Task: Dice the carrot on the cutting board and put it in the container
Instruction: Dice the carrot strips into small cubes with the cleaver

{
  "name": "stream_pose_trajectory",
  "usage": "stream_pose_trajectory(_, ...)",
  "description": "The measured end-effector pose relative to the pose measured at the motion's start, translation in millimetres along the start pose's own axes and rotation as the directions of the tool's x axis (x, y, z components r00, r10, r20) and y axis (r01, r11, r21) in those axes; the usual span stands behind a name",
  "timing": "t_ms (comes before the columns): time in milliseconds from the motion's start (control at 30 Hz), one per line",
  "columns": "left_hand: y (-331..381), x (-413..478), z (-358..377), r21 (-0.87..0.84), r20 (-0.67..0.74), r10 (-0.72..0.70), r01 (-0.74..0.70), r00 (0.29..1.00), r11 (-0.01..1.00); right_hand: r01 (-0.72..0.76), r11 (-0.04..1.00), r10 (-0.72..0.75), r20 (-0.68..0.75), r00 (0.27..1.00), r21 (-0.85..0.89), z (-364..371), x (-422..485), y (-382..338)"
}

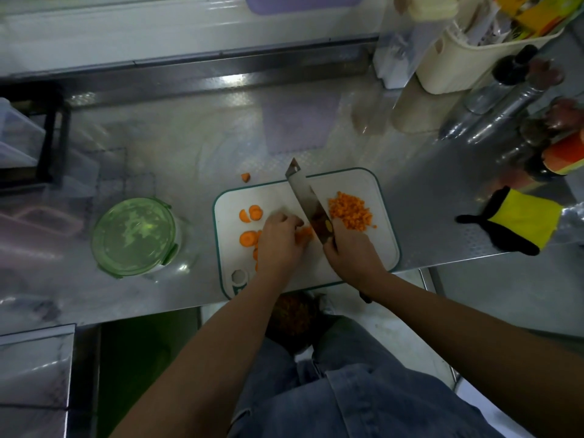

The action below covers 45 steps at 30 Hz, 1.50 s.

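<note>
A white cutting board (363, 184) with a teal rim lies on the steel counter. Orange carrot rounds (251, 214) sit on its left side. A heap of diced carrot (349, 210) lies on its right side. My left hand (278, 241) curls over a small stack of carrot pieces (305, 234) and holds them down. My right hand (352, 252) grips the handle of a cleaver (305, 196), whose blade points away from me and stands against the held pieces. A round glass container with a green lid (134, 237) stands left of the board, lid on.
One carrot end (245, 177) lies on the counter beyond the board. A yellow and black glove (518, 221) lies at the right edge. Bottles (505, 86) and a cream basket (467, 58) stand at the back right. A clear box (15, 134) sits far left.
</note>
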<state>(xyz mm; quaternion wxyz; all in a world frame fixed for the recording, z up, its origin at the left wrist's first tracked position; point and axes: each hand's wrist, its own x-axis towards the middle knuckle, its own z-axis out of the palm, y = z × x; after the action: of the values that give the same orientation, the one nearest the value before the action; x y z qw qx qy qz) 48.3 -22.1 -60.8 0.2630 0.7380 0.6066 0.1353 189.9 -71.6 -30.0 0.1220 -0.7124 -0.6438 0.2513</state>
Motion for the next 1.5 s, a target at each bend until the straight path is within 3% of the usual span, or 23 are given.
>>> stream_pose_trajectory(200, 5.5, 0.1, -2.1, 0.052, 0.028, -0.023, 0.022, 0.999, 0.998, 0.03, 0.999, -0.029, 0.031, 0.999, -0.021, 2.5, -4.9, -7.2)
stream_pose_trajectory(767, 2.0, 4.6, -3.5, -0.086, 0.056, -0.069, 0.074, 0.996, 0.994, -0.003, 1.0, 0.002, 0.03, 1.0, 0.014, 7.6, 10.6, -8.8)
stream_pose_trajectory(1133, -10.2, -3.5, -9.8, 0.031, 0.043, 0.015, -0.017, 0.999, 0.999, 0.058, 0.997, -0.055, 0.062, 0.997, -0.047, 2.8, 5.8, -14.2)
stream_pose_trajectory(1500, -12.1, -1.2, 3.0, 0.019, 0.051, -0.01, 0.009, 0.999, 1.0, 0.047, 0.997, -0.044, 0.062, 0.997, -0.054, 20.8, 7.4, -12.3)
